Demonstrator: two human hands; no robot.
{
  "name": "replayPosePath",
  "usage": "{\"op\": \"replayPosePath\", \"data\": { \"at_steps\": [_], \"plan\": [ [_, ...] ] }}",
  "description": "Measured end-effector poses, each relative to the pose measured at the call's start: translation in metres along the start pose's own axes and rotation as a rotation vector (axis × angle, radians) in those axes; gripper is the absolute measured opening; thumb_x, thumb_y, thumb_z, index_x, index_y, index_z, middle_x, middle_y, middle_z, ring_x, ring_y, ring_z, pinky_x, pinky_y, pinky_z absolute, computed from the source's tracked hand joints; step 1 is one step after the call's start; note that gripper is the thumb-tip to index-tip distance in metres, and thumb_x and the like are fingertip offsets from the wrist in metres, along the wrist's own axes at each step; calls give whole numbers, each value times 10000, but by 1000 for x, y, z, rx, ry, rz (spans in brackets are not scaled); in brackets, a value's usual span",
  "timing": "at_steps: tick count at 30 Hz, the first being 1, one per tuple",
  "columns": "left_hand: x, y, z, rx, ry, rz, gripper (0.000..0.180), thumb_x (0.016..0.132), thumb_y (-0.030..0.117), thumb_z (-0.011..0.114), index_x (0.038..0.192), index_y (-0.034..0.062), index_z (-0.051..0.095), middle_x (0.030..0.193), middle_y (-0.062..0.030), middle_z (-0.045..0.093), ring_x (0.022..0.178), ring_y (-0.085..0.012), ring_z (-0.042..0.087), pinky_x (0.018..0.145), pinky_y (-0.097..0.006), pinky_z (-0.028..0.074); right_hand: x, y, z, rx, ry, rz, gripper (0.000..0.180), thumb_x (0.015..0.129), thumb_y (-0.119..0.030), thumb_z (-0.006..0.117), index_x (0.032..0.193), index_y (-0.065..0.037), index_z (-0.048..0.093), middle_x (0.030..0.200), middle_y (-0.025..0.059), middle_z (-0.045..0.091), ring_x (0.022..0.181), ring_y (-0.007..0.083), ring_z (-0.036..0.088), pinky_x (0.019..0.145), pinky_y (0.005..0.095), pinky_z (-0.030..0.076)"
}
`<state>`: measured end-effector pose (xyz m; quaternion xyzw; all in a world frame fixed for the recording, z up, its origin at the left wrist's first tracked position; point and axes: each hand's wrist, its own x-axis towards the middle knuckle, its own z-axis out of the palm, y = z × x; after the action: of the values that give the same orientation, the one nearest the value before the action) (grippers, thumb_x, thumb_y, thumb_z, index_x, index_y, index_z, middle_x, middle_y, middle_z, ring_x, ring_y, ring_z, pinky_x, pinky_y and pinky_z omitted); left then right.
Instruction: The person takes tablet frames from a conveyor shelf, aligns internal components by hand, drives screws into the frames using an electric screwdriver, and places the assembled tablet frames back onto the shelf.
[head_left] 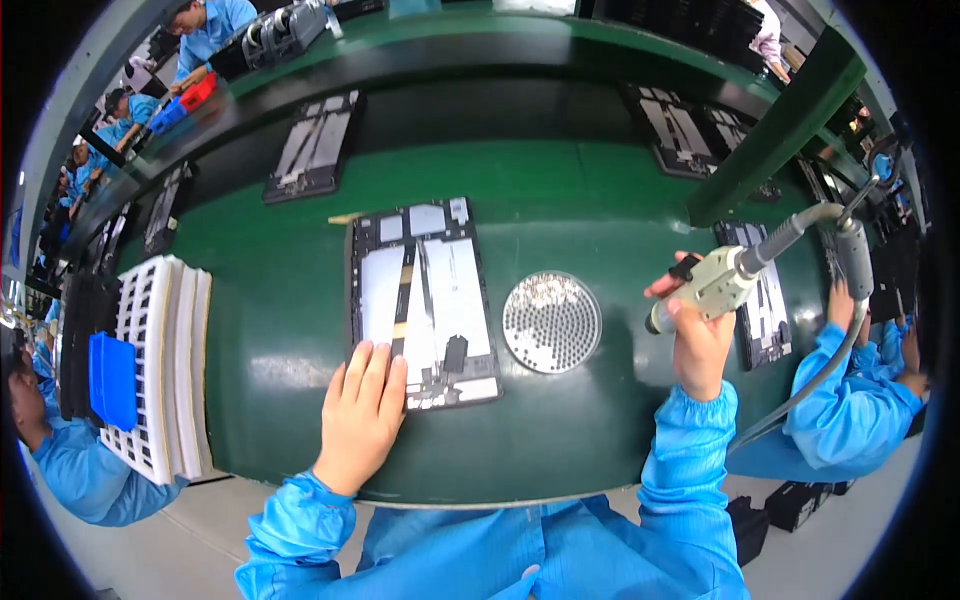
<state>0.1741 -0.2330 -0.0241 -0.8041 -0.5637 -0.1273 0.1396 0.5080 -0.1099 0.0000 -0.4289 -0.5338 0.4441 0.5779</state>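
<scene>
My left hand [363, 415] lies with its fingers stretched over the lower left corner of an opened tablet [465, 290], whose inner side faces up with pale battery panels and dark ribbon strips. My right hand [703, 335] grips a pale electric screwdriver [722, 280], held above the table to the right. A hose and cable lead off its rear. Its tip is hard to make out at this angle. Between my hands, just right of the tablet, sits a round screw tray [552, 322] with many small holes.
At the left stand stacked white foam trays [165, 370] with a blue bin [112, 380] against them. More opened tablets lie at the far left [315, 145], far right [672, 130] and right [755, 300]. A green post [775, 125] rises beyond the screwdriver. Co-workers sit on both sides.
</scene>
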Motion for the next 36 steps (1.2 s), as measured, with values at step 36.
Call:
{"op": "replayPosePath", "data": {
  "at_steps": [36],
  "plan": [
    [49,0,29,-600,-65,526,242,680,60,684,888,-55,642,905,-148,593,930,-284,574,836,-421,481,-9,2,67,91,-49,-174,446,809,-158,667,1181,-44,450,640,69,500,616,208,517,680,402,438]
  ]
}}
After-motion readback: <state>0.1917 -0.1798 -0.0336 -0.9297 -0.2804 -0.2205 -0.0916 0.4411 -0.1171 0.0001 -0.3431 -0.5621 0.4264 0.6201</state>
